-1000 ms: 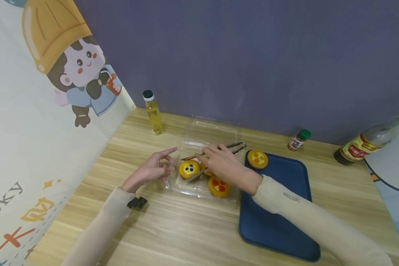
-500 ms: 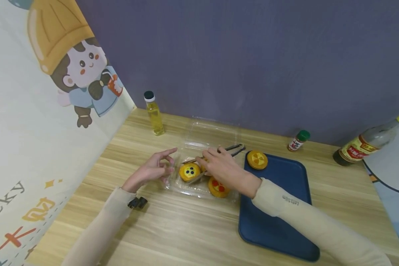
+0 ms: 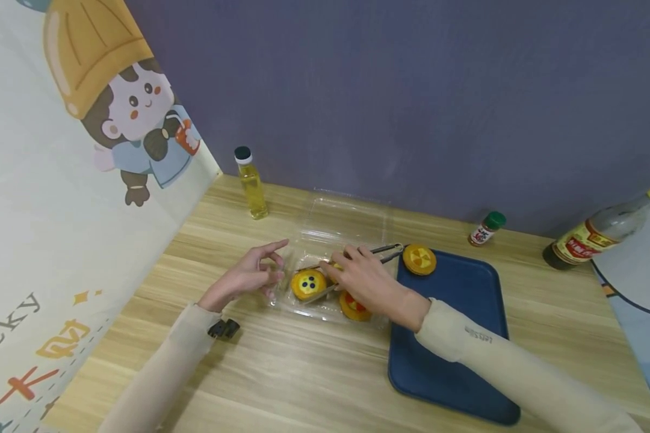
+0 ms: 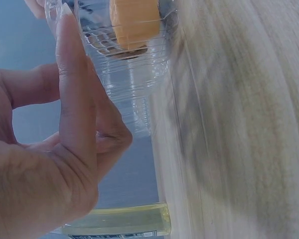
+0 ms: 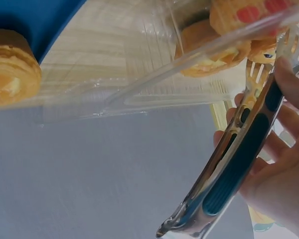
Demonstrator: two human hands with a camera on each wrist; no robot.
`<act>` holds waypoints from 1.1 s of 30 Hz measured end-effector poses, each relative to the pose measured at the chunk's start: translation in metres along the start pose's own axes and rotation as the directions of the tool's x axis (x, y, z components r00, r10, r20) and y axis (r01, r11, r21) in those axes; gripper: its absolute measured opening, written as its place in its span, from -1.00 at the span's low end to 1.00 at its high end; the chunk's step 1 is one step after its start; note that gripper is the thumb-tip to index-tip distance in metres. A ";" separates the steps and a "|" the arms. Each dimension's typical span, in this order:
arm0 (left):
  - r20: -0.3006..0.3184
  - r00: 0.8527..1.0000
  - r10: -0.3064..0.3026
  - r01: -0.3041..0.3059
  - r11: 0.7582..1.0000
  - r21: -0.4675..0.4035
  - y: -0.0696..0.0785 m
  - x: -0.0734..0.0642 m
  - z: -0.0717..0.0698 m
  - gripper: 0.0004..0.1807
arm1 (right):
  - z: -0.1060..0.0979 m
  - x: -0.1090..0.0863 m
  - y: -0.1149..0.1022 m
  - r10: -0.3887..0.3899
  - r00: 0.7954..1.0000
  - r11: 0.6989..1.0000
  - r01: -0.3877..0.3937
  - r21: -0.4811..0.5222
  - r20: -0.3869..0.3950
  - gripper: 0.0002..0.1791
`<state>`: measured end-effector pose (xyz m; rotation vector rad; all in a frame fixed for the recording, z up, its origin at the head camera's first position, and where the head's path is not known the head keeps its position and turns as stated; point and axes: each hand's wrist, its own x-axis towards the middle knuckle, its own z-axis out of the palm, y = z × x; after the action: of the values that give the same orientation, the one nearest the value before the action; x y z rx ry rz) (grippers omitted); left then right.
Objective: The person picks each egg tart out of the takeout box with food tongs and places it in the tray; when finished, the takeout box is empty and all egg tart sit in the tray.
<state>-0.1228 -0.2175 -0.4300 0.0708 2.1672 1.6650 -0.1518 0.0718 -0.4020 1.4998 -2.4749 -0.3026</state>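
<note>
My right hand (image 3: 365, 279) grips metal tongs (image 5: 239, 159) with dark green grip pads. The tongs' ends lie on either side of a tart with blue dots (image 3: 308, 284), at the left of a clear plastic box (image 3: 303, 311). A tart with red pieces (image 3: 353, 308) sits at the box's near right, and another tart (image 5: 199, 42), partly hidden by my right hand in the head view, lies between them. At the box's left wall, my left hand (image 3: 249, 273) pinches the rim between thumb and fingers.
Right of the box lies a blue tray (image 3: 455, 373), with one tart (image 3: 419, 260) on its far left corner. An oil bottle (image 3: 253, 189) stands at the back left. Toward the back right are a green-capped jar (image 3: 486, 228) and a sauce bottle (image 3: 585, 243). The box's lid (image 3: 346, 219) lies open toward the wall.
My right hand and the tongs have shifted slightly toward me and to the right. The blue-dotted tart has moved a little toward the box's near side. My left hand stays in place.
</note>
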 end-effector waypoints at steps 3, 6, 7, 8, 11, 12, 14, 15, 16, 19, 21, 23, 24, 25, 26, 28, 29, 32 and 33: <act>-0.006 1.000 -0.004 0.004 1.000 0.001 0.001 0.000 0.000 -0.04 | 0.002 -0.002 -0.001 -0.008 1.000 1.000 0.007 -0.017 -0.027 -0.39; -0.005 1.000 -0.002 0.002 1.000 0.002 0.002 0.000 -0.001 -0.04 | 0.003 -0.004 -0.002 -0.012 0.999 1.000 0.011 -0.025 -0.044 -0.39; -0.005 1.000 0.001 -0.001 1.000 0.002 0.002 0.000 -0.001 -0.04 | 0.004 -0.004 -0.002 -0.012 0.999 1.000 0.011 -0.026 -0.048 -0.39; -0.004 1.000 0.002 -0.002 1.000 0.002 0.002 0.001 -0.001 -0.04 | 0.004 -0.005 -0.002 -0.012 0.999 1.000 0.010 -0.027 -0.051 -0.38; 0.000 1.000 0.003 -0.003 1.000 0.001 0.002 0.001 0.000 -0.05 | 0.004 -0.006 -0.002 -0.008 0.998 1.000 0.007 -0.018 -0.057 -0.37; 0.001 1.000 0.002 -0.002 1.000 0.000 0.003 0.001 0.000 -0.05 | 0.005 -0.007 -0.002 -0.008 0.998 1.000 0.007 -0.013 -0.060 -0.37; 0.002 1.000 0.001 -0.001 1.000 -0.001 0.002 0.001 0.000 -0.05 | 0.005 -0.008 -0.002 -0.006 0.998 1.000 0.006 -0.003 -0.062 -0.36; 0.002 1.000 0.001 -0.001 1.000 -0.001 0.002 0.001 0.000 -0.05 | 0.006 -0.009 -0.002 -0.005 0.998 1.000 0.004 -0.001 -0.064 -0.36; 0.000 1.000 0.000 0.000 1.000 -0.001 0.002 0.000 0.001 -0.05 | 0.006 -0.010 -0.002 -0.004 0.998 1.000 0.004 0.002 -0.067 -0.35; -0.004 1.000 0.004 -0.004 1.000 -0.001 0.001 0.000 0.001 -0.05 | 0.006 -0.014 -0.001 0.002 0.998 1.000 -0.003 -0.006 -0.063 -0.35; -0.004 1.000 0.011 -0.011 1.000 0.001 0.000 0.000 0.001 -0.06 | 0.005 -0.016 0.000 0.009 0.998 1.000 -0.010 -0.010 -0.064 -0.36; -0.004 1.000 0.015 -0.015 1.000 0.003 -0.001 -0.001 0.001 -0.05 | 0.004 -0.019 0.001 0.018 0.998 1.000 -0.019 -0.006 -0.068 -0.37; -0.005 1.000 0.014 -0.014 1.000 0.003 -0.001 -0.001 0.001 -0.05 | 0.003 -0.021 0.001 0.023 0.997 1.000 -0.023 -0.006 -0.072 -0.36; -0.005 1.000 0.013 -0.013 1.000 0.005 -0.001 -0.001 0.001 -0.05 | 0.003 -0.023 0.002 0.030 0.996 1.000 -0.030 -0.001 -0.078 -0.35; -0.005 1.000 0.012 -0.012 1.000 0.006 -0.001 -0.001 0.001 -0.04 | 0.002 -0.024 0.002 0.037 0.995 0.999 -0.037 0.007 -0.088 -0.35; -0.007 1.000 0.006 -0.006 1.000 0.005 -0.002 -0.001 0.001 -0.04 | 0.000 -0.029 0.003 0.053 0.993 0.998 -0.050 0.026 -0.109 -0.31; -0.006 1.000 0.003 -0.003 1.000 0.004 -0.001 -0.001 0.001 -0.04 | -0.001 -0.031 0.004 0.061 0.991 0.998 -0.058 0.032 -0.117 -0.30; -0.007 1.000 0.000 0.000 1.000 0.004 -0.002 0.001 0.001 -0.04 | -0.005 -0.039 0.008 0.086 0.986 0.995 -0.077 0.061 -0.146 -0.29; -0.006 1.000 0.003 -0.003 1.000 0.003 -0.002 0.001 0.001 -0.04 | -0.006 -0.041 0.010 0.093 0.984 0.994 -0.083 0.067 -0.154 -0.28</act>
<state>-0.1229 -0.2167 -0.4321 0.0698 2.1750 1.6651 -0.1397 0.1126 -0.3968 1.3745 -2.4357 -0.0900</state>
